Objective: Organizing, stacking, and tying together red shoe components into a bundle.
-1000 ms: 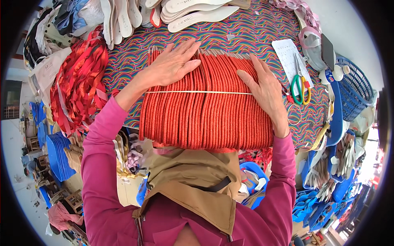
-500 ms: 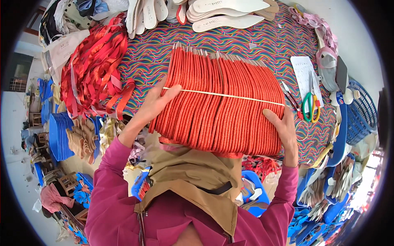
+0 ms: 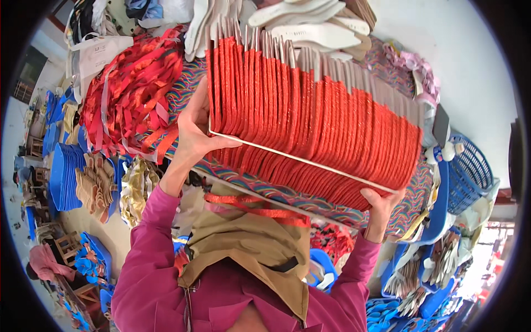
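Between my two hands is a wide bundle of red-covered insoles (image 3: 310, 116), packed side by side, their pale ends pointing away from me. A thin cream elastic band (image 3: 310, 161) runs across the bundle. My left hand (image 3: 194, 133) grips the left end, thumb lying beside the band and fingers mostly hidden behind. At the lower right corner my right hand (image 3: 380, 206) holds the other end, its thumb on the front and the other fingers out of sight. The bundle is tilted, its right end lower, and appears lifted above the patterned cloth (image 3: 265, 185) on the table.
A heap of red ribbon strips (image 3: 130, 91) lies left of the bundle. White insoles (image 3: 310, 36) are piled at the far side. A blue plastic basket (image 3: 469, 174) stands at the right. Blue bins of insoles (image 3: 69, 177) are at the left, with gold strips (image 3: 138, 191) nearby.
Both hands have raised the bundle toward me and tipped it, its right end dropping lower. It now covers the scissors and white paper seen before. A red strip shows below it near my apron.
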Motion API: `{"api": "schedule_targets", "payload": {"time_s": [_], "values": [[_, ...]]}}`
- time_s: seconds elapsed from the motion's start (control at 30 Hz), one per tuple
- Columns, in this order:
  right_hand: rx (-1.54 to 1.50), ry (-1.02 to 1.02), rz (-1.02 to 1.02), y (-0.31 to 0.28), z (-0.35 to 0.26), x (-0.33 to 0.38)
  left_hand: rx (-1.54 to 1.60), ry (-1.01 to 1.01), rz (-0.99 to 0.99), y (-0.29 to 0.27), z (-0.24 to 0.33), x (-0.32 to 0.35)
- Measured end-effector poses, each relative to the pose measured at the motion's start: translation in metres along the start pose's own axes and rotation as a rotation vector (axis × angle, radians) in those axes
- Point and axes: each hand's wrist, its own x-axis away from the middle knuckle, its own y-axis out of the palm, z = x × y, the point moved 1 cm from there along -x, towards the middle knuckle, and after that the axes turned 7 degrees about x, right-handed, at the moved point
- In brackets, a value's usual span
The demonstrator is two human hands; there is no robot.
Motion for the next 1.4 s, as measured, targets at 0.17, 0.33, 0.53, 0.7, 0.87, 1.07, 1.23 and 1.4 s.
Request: {"api": "schedule_targets", "payload": {"time_s": [0.17, 0.33, 0.53, 0.7, 0.87, 1.07, 1.23, 1.4], "values": [[-0.087, -0.066, 0.096, -0.005, 0.012, 0.002, -0.12, 0.122, -0.064, -0.001, 0.006, -0.011], [-0.252, -0.015, -0.123, 0.001, -0.008, -0.017, 0.084, -0.031, -0.176, -0.016, -0.006, -0.011], [-0.132, -0.011, -0.244, 0.012, -0.085, -0.064, 0.231, 0.004, -0.24, -0.012, 0.019, -0.05], [-0.081, -0.107, -0.414, 0.023, -0.105, -0.075, 0.08, 0.167, -0.264, 0.006, 0.035, -0.06], [-0.071, -0.089, -0.46, 0.021, -0.107, -0.07, -0.019, 0.193, -0.253, 0.028, 0.042, -0.051], [0.028, -0.197, -0.545, 0.021, -0.107, -0.072, -0.053, 0.294, -0.271, 0.045, 0.046, -0.049], [0.056, -0.215, -0.537, 0.022, -0.106, -0.072, -0.081, 0.305, -0.229, 0.052, 0.051, -0.043], [-0.013, -0.296, -0.451, 0.021, -0.104, -0.051, 0.039, 0.274, -0.183, 0.039, 0.04, -0.035]]}}
